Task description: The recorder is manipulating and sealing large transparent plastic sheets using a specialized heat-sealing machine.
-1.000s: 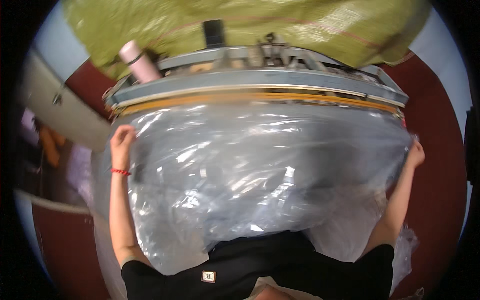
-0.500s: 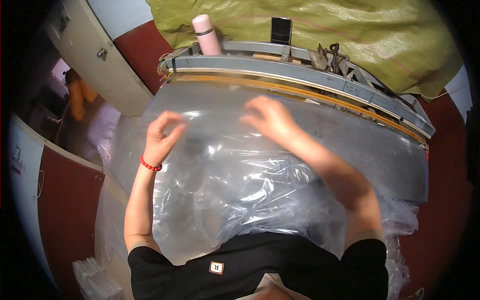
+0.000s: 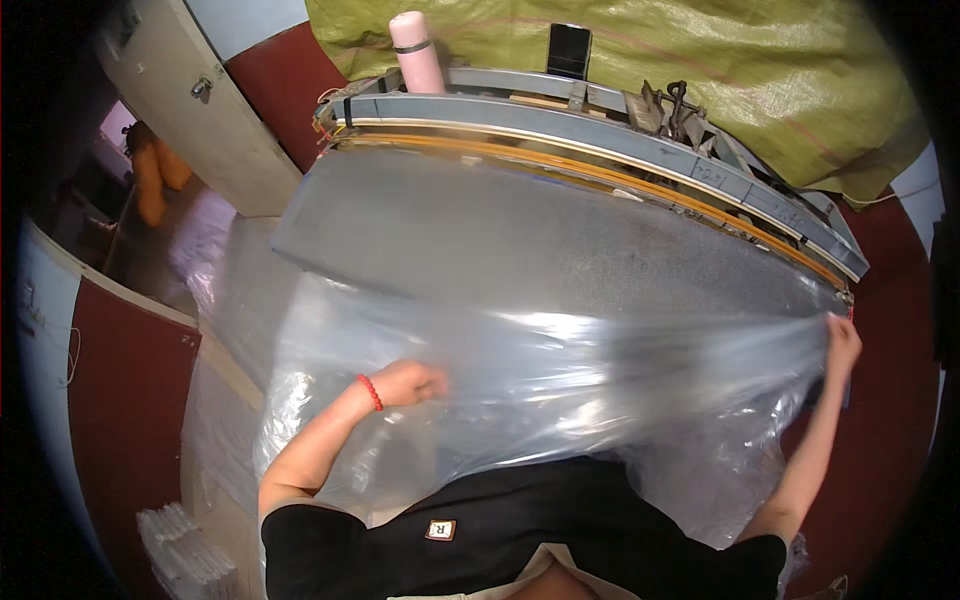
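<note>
A broad sheet of clear plastic film (image 3: 540, 365) stretches across the front of the grey work table (image 3: 480, 235), its surface shiny and creased. At the table's right end, my right hand (image 3: 845, 345) is closed on the film's edge, and the film runs in taut folds from it toward the left. Over the left-middle part of the film is my left hand (image 3: 408, 383), with a red bead bracelet (image 3: 370, 392) at the wrist. Its fingers are curled in against the film; motion smears their tips, and what they pinch is hidden.
A long metal sealing frame with an orange strip (image 3: 560, 155) spans the table's back edge. Behind it stand a pink flask (image 3: 417, 55), a dark phone (image 3: 569, 50) and metal clamps (image 3: 670, 108). Stacked clear bags (image 3: 185, 550) lie at lower left. A person in orange (image 3: 150, 175) is beyond the door (image 3: 195, 100).
My right hand has moved from the middle to the far right and now holds the film edge. My left hand has come nearer and rightward. The film has slid toward me, baring the table's back.
</note>
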`<state>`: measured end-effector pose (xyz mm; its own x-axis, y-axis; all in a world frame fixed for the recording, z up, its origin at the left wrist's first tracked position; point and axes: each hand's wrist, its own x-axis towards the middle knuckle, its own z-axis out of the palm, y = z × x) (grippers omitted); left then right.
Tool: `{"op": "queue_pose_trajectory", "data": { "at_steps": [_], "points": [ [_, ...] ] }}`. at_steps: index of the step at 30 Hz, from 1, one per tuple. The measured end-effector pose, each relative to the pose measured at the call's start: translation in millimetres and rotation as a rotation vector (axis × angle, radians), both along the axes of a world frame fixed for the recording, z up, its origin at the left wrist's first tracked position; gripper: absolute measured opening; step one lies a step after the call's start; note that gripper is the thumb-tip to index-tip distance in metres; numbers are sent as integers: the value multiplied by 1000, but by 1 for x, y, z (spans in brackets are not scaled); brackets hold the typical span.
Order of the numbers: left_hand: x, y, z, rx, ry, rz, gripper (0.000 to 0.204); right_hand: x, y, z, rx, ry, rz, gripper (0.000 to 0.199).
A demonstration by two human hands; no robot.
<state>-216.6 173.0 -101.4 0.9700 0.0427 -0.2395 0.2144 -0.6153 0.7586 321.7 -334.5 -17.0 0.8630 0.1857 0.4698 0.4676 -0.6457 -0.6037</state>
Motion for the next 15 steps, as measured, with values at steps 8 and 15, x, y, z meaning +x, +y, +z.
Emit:
{"op": "queue_pose_trajectory", "data": {
  "at_steps": [8, 15],
  "points": [
    [-75, 224, 52, 705, 598, 449, 20, 26, -238, 2, -151, -26, -662, 35],
    [-3, 344, 68, 416, -659, 1408, 51, -2, -69, 16, -50, 150, -844, 34]
  ]
}}
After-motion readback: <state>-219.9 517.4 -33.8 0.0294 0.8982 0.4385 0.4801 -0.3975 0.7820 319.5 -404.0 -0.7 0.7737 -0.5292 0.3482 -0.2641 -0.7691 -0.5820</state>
